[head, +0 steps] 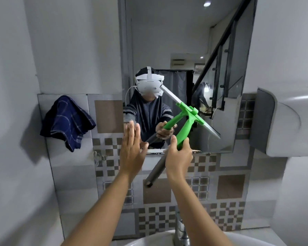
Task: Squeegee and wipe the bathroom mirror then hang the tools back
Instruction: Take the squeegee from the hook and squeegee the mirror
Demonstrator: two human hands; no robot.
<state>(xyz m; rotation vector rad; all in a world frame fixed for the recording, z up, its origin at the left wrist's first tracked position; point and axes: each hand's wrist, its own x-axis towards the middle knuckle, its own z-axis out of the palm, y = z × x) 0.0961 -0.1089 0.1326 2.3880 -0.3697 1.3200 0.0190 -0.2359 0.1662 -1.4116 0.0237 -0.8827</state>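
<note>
I hold the squeegee (187, 121) in my right hand (179, 157), the grip clamped around the green handle where it meets the grey pole, with the blade laid at a slant against the lower right part of the bathroom mirror (176, 41). My left hand (132, 150) is flat and open, fingers together, at the mirror's lower left corner, holding nothing; whether the palm touches the glass I cannot tell.

By my reading, the squeegee pass is under way and far from finished: the blade sits low on the glass, and I can make out neither streaks nor cleared bands to show how much has been covered. The wiping has not begun, since the dark blue checked cloth (68, 121) hangs on the tiled wall to the left of the mirror, well apart from both hands. Hanging the tools back comes last; a small metal hook (96, 156) shows on the tiles just below the cloth.

Room for the stroke is tight on the right, where a white wall dispenser (290, 121) juts out beside the mirror's edge. The blade's lower tip lies near the mirror's bottom edge. Below my arms, the tap (182, 229) and basin (149, 241) stand close. Above, the glass is open.
</note>
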